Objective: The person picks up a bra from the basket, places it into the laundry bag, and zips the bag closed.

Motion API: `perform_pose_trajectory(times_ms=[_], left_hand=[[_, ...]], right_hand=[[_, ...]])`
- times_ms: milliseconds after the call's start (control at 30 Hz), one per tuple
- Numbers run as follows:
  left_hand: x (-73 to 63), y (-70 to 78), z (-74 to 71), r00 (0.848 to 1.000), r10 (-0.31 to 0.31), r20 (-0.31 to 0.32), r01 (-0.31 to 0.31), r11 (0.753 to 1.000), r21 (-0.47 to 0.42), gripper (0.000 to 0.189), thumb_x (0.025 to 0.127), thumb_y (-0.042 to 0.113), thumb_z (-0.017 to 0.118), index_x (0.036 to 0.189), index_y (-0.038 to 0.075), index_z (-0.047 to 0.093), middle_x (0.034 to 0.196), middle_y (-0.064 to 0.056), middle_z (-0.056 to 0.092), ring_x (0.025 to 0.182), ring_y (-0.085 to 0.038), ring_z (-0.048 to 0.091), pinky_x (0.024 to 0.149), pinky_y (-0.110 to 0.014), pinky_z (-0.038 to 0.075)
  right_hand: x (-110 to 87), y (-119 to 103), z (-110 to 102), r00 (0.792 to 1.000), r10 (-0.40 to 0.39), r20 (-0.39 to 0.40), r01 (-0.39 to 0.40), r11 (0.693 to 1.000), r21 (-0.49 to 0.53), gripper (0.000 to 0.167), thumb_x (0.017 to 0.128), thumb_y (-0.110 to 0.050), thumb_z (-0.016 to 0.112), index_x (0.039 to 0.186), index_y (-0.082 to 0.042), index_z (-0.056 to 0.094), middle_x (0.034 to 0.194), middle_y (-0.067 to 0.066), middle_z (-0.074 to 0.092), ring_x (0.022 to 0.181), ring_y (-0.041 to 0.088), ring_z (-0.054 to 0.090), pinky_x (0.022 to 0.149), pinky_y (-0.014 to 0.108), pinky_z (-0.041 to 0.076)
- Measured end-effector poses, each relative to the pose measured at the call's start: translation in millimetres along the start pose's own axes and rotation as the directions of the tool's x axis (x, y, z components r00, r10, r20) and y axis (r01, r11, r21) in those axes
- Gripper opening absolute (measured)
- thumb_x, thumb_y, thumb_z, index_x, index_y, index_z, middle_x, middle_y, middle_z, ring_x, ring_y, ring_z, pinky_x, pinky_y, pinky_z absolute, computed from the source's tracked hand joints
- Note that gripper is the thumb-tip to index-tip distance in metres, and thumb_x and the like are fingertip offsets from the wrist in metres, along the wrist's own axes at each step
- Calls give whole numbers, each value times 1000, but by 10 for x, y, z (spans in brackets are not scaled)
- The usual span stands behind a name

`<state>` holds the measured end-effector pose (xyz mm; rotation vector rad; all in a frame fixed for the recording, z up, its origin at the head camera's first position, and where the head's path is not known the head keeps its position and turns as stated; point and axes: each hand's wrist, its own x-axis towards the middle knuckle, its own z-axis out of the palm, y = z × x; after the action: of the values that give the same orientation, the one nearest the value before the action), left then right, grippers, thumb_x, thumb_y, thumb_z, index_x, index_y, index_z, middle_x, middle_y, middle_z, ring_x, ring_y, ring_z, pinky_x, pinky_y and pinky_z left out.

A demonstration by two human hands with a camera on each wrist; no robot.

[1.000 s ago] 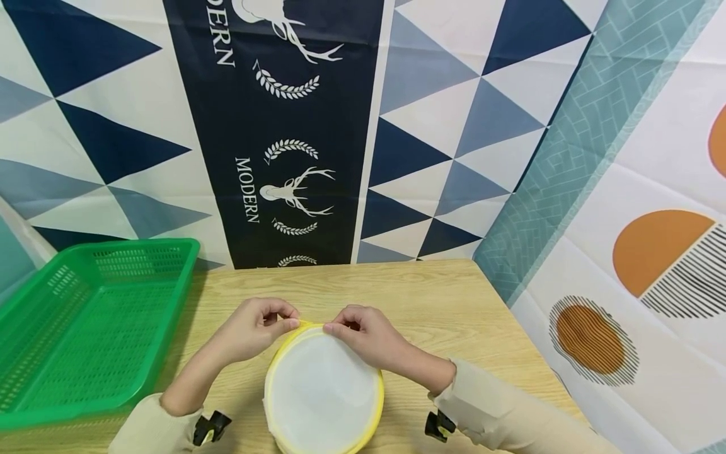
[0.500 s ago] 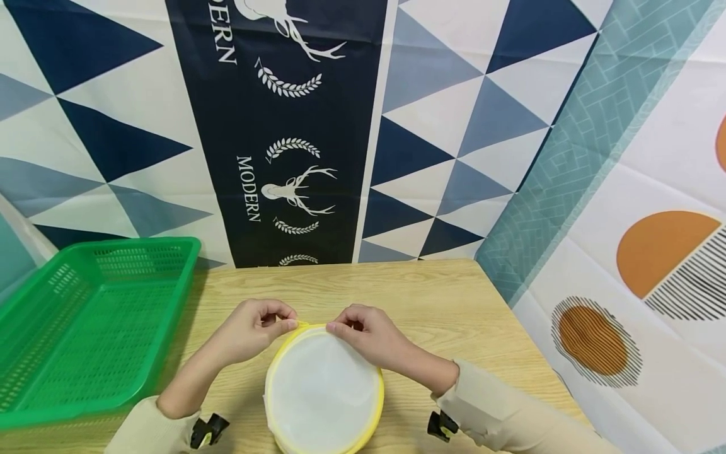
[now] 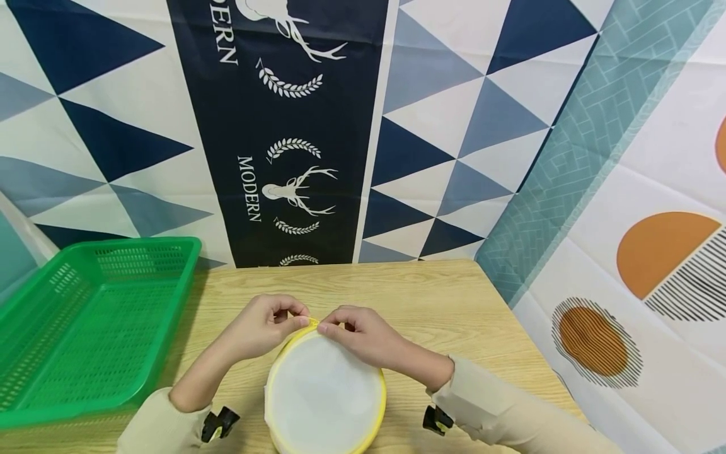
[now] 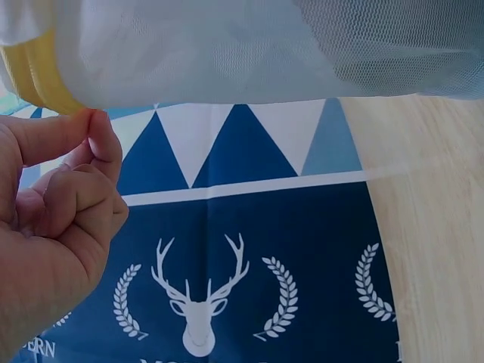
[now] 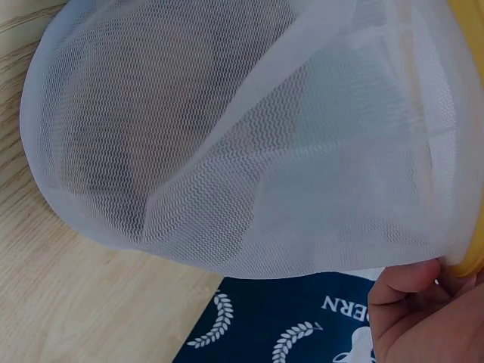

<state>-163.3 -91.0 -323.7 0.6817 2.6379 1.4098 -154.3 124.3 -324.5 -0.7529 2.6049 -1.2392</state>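
Observation:
A round white mesh laundry bag [image 3: 326, 391] with a yellow edge band [image 3: 377, 421] stands in front of me, its pale circular end facing up. My left hand [image 3: 266, 331] pinches the yellow band at its far side between thumb and forefinger. Close beside it, my right hand [image 3: 365, 337] pinches the same far rim. Seen from the left wrist, thumb and fingertip of the left hand [image 4: 60, 204] meet at the yellow edge under the mesh [image 4: 189, 53]. From the right wrist, fingers of the right hand [image 5: 427, 314] hold the rim by the yellow band [image 5: 470, 257]. Whether a zip puller sits between the fingertips is hidden.
At the left on the wooden table [image 3: 431, 296] is a green perforated plastic basket [image 3: 102, 334]. Patterned cloth [image 3: 300, 126] hangs behind the table, and another printed sheet [image 3: 624, 284] covers the right side.
My left hand has slid right along the yellow band, nearing the right hand. The right hand has shifted slightly left. The bag has barely moved.

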Motion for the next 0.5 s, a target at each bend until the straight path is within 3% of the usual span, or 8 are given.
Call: perform_pose_trajectory(times_ms=[267,500], left_hand=[[2,17,-14,1000,6,11,-6,1000,0,7,87,14,64,85,9,68,72,-1,55,56,-9,40,50,-21,34],[-3,-5,-11,1000,-6,9,6,1000,18,6,87,14,65,86,9,69,73,-1,56,57,-10,41,51,-21,35]], right_hand=[[1,9,-3,999,-43,-29,43,999,31,25,93,-29,57,98,-10,72,84,4,66,63,4,50,53,19,45],[-24,4,2,998,-16,-53,18,999,36,25,94,-29,57,98,-11,73,87,4,68,61,4,53,52,21,49]])
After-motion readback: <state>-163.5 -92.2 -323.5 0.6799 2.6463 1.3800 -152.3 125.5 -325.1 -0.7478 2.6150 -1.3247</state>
